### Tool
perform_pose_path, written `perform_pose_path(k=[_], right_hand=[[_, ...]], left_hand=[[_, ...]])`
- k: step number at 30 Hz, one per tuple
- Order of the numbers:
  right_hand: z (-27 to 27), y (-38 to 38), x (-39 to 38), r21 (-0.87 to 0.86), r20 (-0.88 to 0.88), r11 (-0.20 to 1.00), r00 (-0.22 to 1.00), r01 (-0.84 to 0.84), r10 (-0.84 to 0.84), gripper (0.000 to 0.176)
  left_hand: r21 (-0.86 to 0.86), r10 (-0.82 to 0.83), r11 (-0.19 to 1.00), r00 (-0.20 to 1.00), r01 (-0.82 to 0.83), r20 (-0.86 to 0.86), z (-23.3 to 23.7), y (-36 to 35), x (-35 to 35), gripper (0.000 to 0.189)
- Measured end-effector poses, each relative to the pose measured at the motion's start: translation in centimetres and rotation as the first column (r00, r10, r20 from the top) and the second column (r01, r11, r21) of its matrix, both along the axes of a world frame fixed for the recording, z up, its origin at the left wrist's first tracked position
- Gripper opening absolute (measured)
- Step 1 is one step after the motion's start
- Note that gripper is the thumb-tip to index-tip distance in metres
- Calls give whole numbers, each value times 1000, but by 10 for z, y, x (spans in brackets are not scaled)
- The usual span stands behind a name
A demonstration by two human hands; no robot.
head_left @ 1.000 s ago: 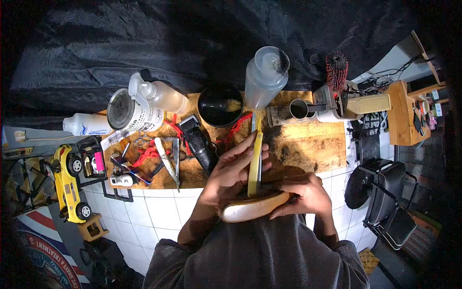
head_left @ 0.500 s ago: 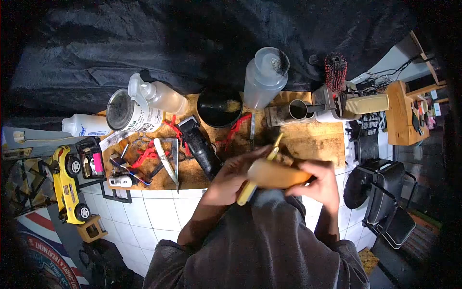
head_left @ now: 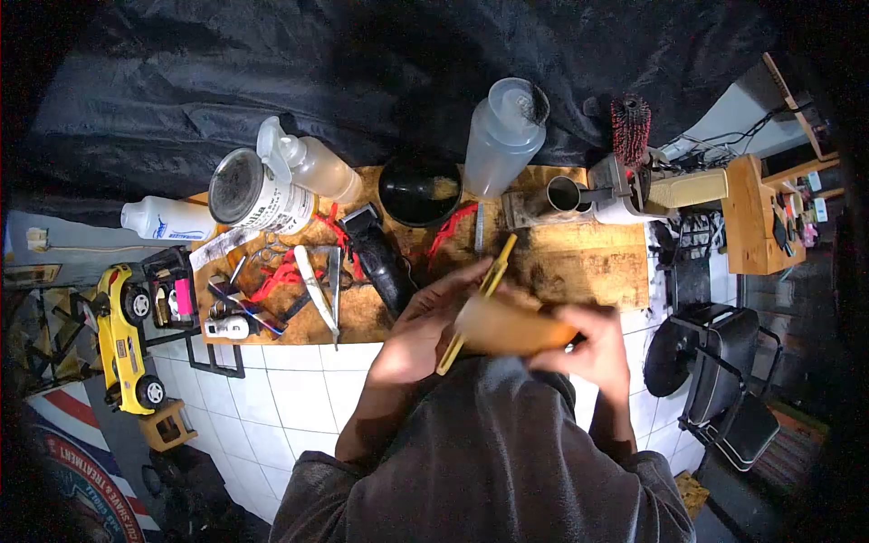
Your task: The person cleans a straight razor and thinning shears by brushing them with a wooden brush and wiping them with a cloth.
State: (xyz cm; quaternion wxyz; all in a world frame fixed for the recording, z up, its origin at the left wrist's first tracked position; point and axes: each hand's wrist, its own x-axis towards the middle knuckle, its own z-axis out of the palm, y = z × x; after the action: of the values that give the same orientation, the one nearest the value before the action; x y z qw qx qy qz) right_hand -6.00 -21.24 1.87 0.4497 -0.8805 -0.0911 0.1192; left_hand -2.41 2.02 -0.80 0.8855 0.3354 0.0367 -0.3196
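My left hand is closed around a long, thin yellow tool that looks like a straight razor, slanting up to the right. In my right hand, fingers wrap the orange end of a brush; its pale, motion-blurred head lies across the razor and hides part of it. Both hands are in front of my chest, at the near edge of the wooden table. Just left of them lies a black hair clipper. Another razor with a white handle rests farther left.
Behind stand a black bowl, a clear bottle, a spray bottle and a white tub. Red clips lie on the left. A metal cup and a round hairbrush are at right.
The brush has shifted slightly left and stays blurred over the yellow razor. The razor's upper end has moved a little up and left. Both hands keep their hold.
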Motion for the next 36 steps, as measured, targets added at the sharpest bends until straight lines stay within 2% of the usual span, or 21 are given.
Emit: perform_pose_path(k=[1, 3, 5, 7, 8, 9, 11, 13, 14, 17, 18, 20, 22, 23, 27, 29, 30, 31, 33, 35, 36], right_hand=[[4, 5, -4, -90, -39, 986, 990, -137, 134, 46], [4, 27, -6, -11, 319, 973, 921, -232, 223, 47], [-2, 31, -12, -77, 300, 966, 918, -246, 257, 49], [-5, 29, -17, -320, 171, 944, 976, -75, 135, 52], [-6, 29, -13, -254, 245, 966, 969, 39, 25, 53], [-10, 32, -7, -160, 279, 978, 957, 132, -83, 49], [-1, 41, 0, -118, 237, 944, 932, 307, -274, 43], [-5, 50, 5, -140, 361, 892, 861, 429, -358, 37], [0, 58, 5, -53, 270, 878, 854, 475, -445, 35], [6, 73, -7, 20, 169, 951, 936, 309, -308, 39], [10, 81, -13, 75, 39, 977, 979, 198, -201, 43], [-3, 93, -28, -30, 164, 999, 986, -12, 17, 51], [1, 119, -26, -38, 280, 989, 948, -145, 150, 52], [-2, 125, -26, -35, 278, 990, 950, -139, 143, 52], [-9, 138, -20, -132, 228, 969, 957, 211, -177, 47], [-3, 150, -12, 35, 248, 908, 876, 418, -413, 39], [-5, 154, -10, 67, 243, 861, 829, 504, -504, 32], [8, 162, -8, 59, 200, 834, 812, 549, -548, 28], [-9, 156, -18, 103, 76, 799, 797, 592, -600, 25], [-22, 159, -32, 449, -224, 675, 805, 586, -550, 27], [-25, 164, -37, 527, -99, 712, 865, 464, -491, 31]], left_hand=[[156, 28, 988, 990, -7, -135, 12, 0, 1, 42], [-48, 50, 997, 982, -60, -180, -13, 3, -2, 37], [-93, -22, 996, 988, 8, -152, -19, 14, -6, 32], [64, -35, 997, 982, 48, -186, -9, 20, -12, 27], [-162, -99, 984, 982, 72, -162, -9, 24, -14, 27], [38, -8, 999, 997, 11, -77, -12, 22, -21, 30], [74, -118, 988, 974, 134, -194, -11, 33, -24, 34], [38, -121, 991, 973, 131, -196, -15, 42, -28, 35], [5, -118, 993, 973, 122, -200, -16, 48, -30, 36], [-33, -62, 998, 971, 56, -230, -14, 68, -29, 34], [-32, -62, 998, 971, 57, -229, -13, 74, -29, 34], [46, -23, 999, 995, 28, -95, -9, 87, -28, 35], [180, -28, 982, 992, 50, -121, -7, 100, -28, 35], [204, -47, 977, 993, 68, -108, -8, 107, -30, 34], [148, -17, 989, 999, 23, -42, -20, 134, -47, 32], [208, -132, 965, 981, 160, -141, 5, 145, -40, 34], [238, -264, 932, 962, 273, -70, 3, 154, -39, 37], [235, -276, 929, 959, 284, -67, 1, 153, -40, 37], [64, -141, 986, 977, 152, -158, -3, 146, -42, 35], [-6, -182, 983, 974, 183, -135, -6, 143, -34, 36], [11, -71, 997, 992, 73, -105, -5, 135, -33, 37]])
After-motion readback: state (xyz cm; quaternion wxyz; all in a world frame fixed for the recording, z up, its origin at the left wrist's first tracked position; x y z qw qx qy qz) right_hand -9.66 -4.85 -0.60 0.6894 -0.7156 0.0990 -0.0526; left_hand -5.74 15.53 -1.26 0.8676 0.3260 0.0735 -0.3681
